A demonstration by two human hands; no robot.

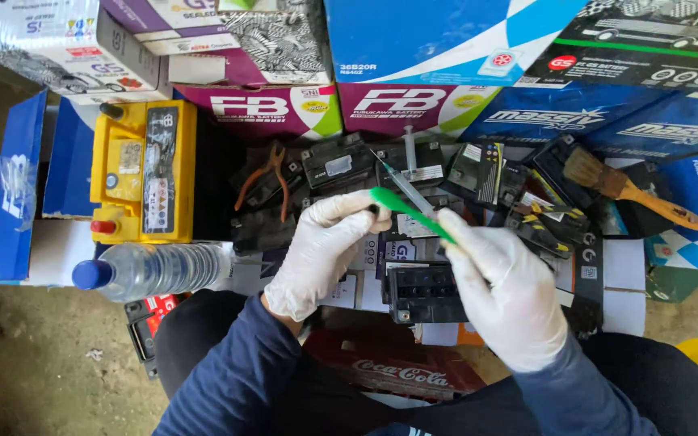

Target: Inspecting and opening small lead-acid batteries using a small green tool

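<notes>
Here, both gloved hands meet over a small black battery point(422, 292) at centre. The left hand point(321, 252) pinches the end of a green stick point(409, 211); the right hand point(506, 295) grips its other end, fingers curled around it. A clear syringe point(401, 182) shows at twelve o'clock from the stick, touching the fingertips; which hand holds it I cannot tell. At nine o'clock a water bottle point(151, 270) with a blue cap lies on its side, holding clear liquid. A yellow battery point(143, 171) sits at ten o'clock, pliers point(267, 179) at eleven, a paintbrush point(624, 190) at two. Cardboard boxes point(446, 48) stand closed across twelve.
</notes>
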